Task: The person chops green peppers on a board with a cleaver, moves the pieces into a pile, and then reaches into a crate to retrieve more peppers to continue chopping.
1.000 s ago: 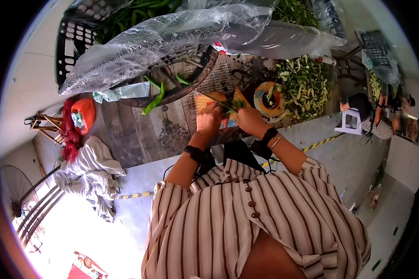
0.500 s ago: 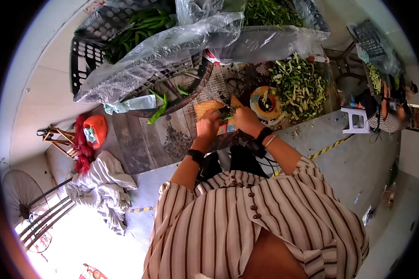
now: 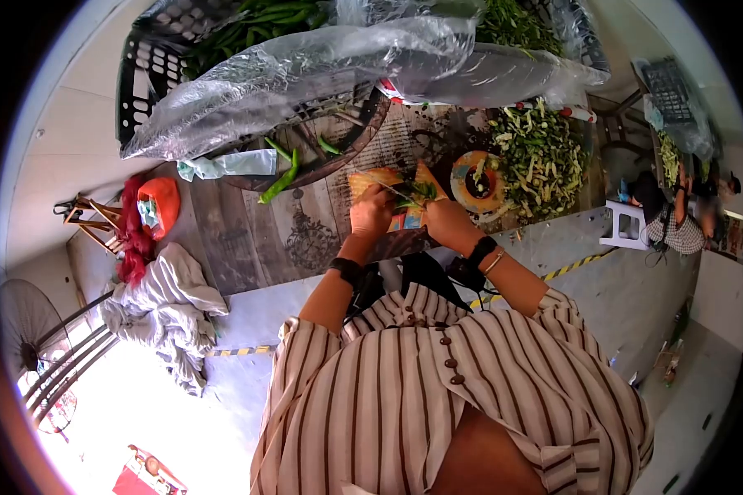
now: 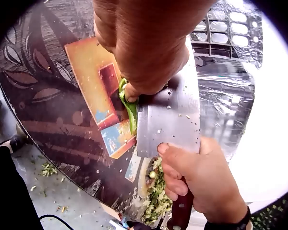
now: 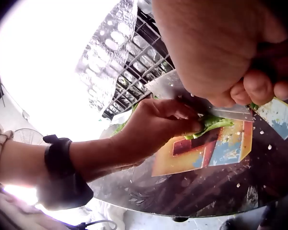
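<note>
My left hand (image 3: 371,210) pinches a green pepper (image 4: 130,112) low over an orange-and-blue printed patch (image 4: 93,72) of the tabletop. Close beside it, my right hand (image 4: 199,172) grips the dark handle (image 4: 182,208) of a cleaver, its thumb lying against the blade. The broad steel blade (image 4: 170,127) stands right alongside the pepper and the left fingertips. In the right wrist view, the pepper (image 5: 211,125) looks split, its pale green inside showing. Chopped green peppers (image 3: 541,161) lie heaped at the right end of the table.
A black crate (image 3: 144,91) with green peppers (image 3: 256,37) and clear plastic sheeting (image 3: 305,74) stands at the back. Loose whole peppers (image 3: 282,177) lie left of the hands. A red bag (image 3: 163,205) hangs at the left. Another person (image 3: 675,223) works at the far right.
The head view tilted and swung back. My hands stay over the same patch, slightly farther apart than half a second ago, with more of the green pepper showing between them.
</note>
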Demonstrator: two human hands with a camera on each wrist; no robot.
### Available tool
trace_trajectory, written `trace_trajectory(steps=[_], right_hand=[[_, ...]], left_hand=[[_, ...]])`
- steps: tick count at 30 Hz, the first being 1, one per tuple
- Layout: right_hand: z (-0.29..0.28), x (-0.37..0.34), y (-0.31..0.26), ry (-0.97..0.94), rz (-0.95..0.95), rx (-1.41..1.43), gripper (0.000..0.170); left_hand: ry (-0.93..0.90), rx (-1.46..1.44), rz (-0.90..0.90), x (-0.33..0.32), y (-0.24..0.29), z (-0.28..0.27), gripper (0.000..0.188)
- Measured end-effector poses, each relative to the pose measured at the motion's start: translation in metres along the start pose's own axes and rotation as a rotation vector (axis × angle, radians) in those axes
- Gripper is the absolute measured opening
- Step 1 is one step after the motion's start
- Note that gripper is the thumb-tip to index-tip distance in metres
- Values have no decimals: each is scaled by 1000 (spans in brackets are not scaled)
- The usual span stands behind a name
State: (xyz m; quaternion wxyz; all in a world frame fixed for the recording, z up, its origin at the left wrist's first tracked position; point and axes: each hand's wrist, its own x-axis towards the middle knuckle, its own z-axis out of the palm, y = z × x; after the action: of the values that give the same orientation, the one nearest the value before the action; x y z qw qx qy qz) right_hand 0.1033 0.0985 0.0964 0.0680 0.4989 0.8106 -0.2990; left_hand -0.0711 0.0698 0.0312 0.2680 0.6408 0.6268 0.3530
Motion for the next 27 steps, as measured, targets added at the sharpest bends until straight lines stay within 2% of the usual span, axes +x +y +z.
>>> trace_trajectory(steps=[3, 5, 9, 12, 14, 18, 20, 21, 25, 27], right_hand=[[-4, 1, -3, -76, 31, -34, 14], [1, 2, 0, -39, 16, -29, 14], [9, 15, -5, -34, 43, -12, 14], [17, 30, -8, 81, -10, 34, 15], [17, 27, -8, 148, 21, 74, 17], [8, 24, -5, 185, 8, 75, 17], [7, 14, -4, 94, 22, 56, 17], [-2, 10, -9, -49, 79, 56, 16], [-3, -3, -10, -29, 71, 54, 14], [-1, -5, -7, 41, 10, 49, 12]], left_hand=[[-46, 50, -42, 0, 1, 0, 11], [-1, 9, 8, 0, -1, 2, 7], [-10, 45, -18, -1, 0, 5, 2], [-36, 60, -9, 1, -2, 3, 5], [28, 53, 51, 0, -4, 6, 3], [62, 3, 80, 3, 0, 2, 1], [-26, 20, 11, 0, 0, 0, 7], [-32, 18, 13, 1, -1, 0, 7], [-5, -1, 40, 0, -2, 2, 10], [-7, -14, 40, 1, -2, 2, 11]])
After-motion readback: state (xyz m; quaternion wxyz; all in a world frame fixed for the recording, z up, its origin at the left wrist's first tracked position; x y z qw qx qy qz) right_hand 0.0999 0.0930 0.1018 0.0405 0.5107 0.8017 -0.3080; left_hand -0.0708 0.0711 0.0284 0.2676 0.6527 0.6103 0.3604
